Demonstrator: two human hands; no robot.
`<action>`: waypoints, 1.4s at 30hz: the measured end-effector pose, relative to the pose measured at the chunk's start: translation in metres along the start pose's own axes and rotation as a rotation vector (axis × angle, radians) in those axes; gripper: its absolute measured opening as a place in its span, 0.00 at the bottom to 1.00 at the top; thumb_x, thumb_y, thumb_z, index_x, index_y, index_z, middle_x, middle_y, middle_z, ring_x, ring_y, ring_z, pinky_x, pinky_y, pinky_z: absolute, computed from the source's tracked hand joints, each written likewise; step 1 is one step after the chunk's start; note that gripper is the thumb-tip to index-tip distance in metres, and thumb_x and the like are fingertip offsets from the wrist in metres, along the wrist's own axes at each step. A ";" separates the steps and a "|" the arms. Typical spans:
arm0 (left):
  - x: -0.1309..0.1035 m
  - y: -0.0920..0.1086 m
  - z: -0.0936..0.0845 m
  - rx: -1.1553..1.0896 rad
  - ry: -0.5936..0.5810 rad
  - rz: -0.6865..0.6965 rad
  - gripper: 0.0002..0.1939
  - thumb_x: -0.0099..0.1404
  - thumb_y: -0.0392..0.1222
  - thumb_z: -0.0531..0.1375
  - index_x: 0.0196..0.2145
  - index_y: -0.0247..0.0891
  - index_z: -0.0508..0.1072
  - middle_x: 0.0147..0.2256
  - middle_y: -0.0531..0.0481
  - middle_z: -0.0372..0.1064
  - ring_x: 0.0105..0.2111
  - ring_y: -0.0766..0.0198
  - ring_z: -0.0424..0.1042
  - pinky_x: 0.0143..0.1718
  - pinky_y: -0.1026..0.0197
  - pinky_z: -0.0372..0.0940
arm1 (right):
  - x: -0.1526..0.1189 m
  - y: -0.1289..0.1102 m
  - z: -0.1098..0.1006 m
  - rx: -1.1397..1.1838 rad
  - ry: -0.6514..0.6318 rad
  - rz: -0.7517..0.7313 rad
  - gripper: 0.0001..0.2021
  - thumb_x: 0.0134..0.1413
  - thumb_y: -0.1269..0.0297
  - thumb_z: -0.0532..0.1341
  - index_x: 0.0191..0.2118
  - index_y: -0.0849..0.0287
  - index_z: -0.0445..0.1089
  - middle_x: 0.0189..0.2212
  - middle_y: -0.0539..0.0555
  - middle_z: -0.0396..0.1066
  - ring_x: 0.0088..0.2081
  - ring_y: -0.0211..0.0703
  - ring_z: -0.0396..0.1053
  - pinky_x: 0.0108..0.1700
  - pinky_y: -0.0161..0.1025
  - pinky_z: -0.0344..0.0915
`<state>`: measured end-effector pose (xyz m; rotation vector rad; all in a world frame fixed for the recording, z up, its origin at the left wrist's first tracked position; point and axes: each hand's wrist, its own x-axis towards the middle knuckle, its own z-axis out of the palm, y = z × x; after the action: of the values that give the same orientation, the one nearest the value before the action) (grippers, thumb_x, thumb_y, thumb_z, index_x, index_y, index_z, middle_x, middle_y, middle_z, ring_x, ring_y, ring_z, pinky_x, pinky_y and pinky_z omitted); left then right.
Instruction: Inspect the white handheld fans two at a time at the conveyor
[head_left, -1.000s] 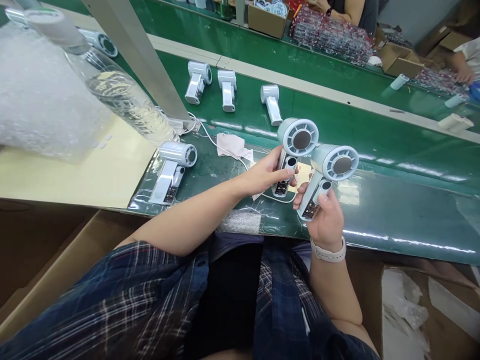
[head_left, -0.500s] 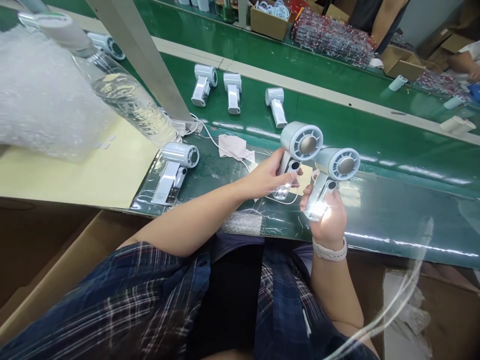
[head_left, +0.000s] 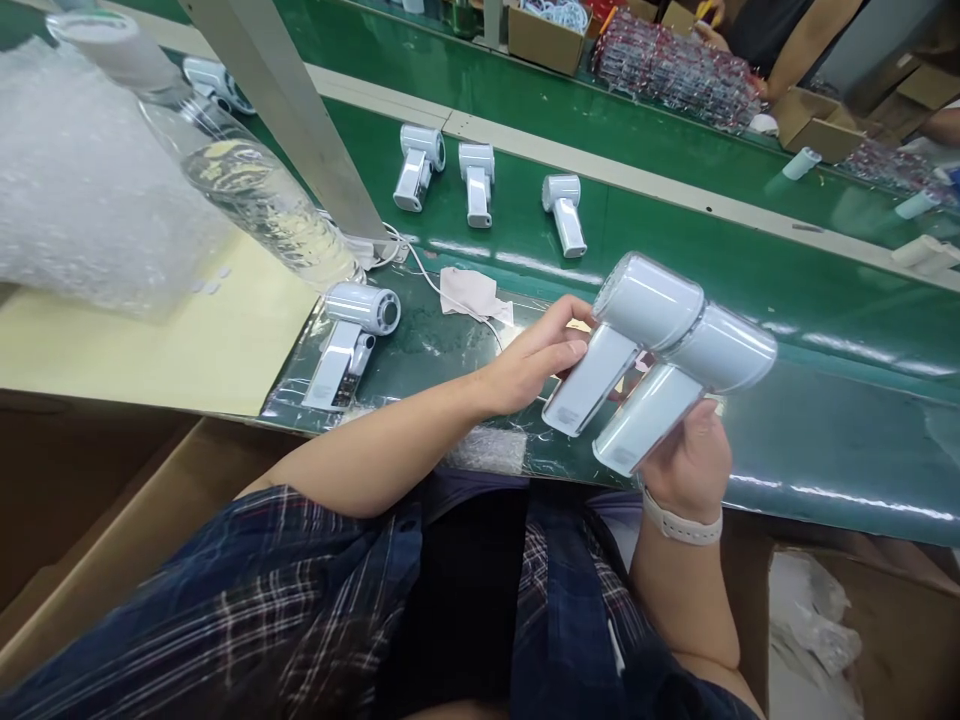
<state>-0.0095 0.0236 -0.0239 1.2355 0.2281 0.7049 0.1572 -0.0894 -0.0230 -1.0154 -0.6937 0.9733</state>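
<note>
While the left hand [head_left: 525, 368] grasps one pale fan [head_left: 646, 300] and the right hand [head_left: 691, 462] a second fan [head_left: 721, 345], both at the wearer's one o'clock, the step seems a side-by-side look; moving either calls for keeping their close heads from knocking.

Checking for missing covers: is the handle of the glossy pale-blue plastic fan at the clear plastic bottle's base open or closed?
Open: dark circuitry shows along one side of the fan's handle.
</note>
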 end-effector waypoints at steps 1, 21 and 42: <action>-0.001 0.002 0.001 -0.024 -0.026 0.010 0.25 0.68 0.63 0.61 0.50 0.45 0.58 0.38 0.49 0.78 0.36 0.54 0.82 0.30 0.59 0.71 | -0.002 -0.004 0.000 -0.007 0.008 -0.025 0.20 0.54 0.40 0.70 0.42 0.51 0.80 0.39 0.53 0.83 0.41 0.52 0.81 0.51 0.56 0.80; 0.006 0.003 0.000 -0.326 0.063 -0.200 0.26 0.55 0.47 0.75 0.44 0.36 0.69 0.39 0.48 0.74 0.34 0.66 0.73 0.34 0.62 0.68 | -0.002 -0.015 0.008 0.140 -0.049 0.219 0.13 0.60 0.54 0.58 0.37 0.55 0.76 0.29 0.54 0.76 0.28 0.44 0.70 0.31 0.42 0.73; 0.008 -0.003 -0.005 -0.044 0.071 -0.122 0.32 0.50 0.54 0.78 0.47 0.35 0.76 0.35 0.47 0.78 0.41 0.58 0.79 0.42 0.57 0.72 | 0.005 -0.003 -0.006 0.092 0.088 -0.006 0.13 0.58 0.54 0.64 0.47 0.48 0.77 0.38 0.51 0.80 0.45 0.54 0.80 0.52 0.58 0.77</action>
<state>-0.0049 0.0319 -0.0265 1.1454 0.3423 0.6451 0.1649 -0.0879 -0.0227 -0.9685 -0.5733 0.9415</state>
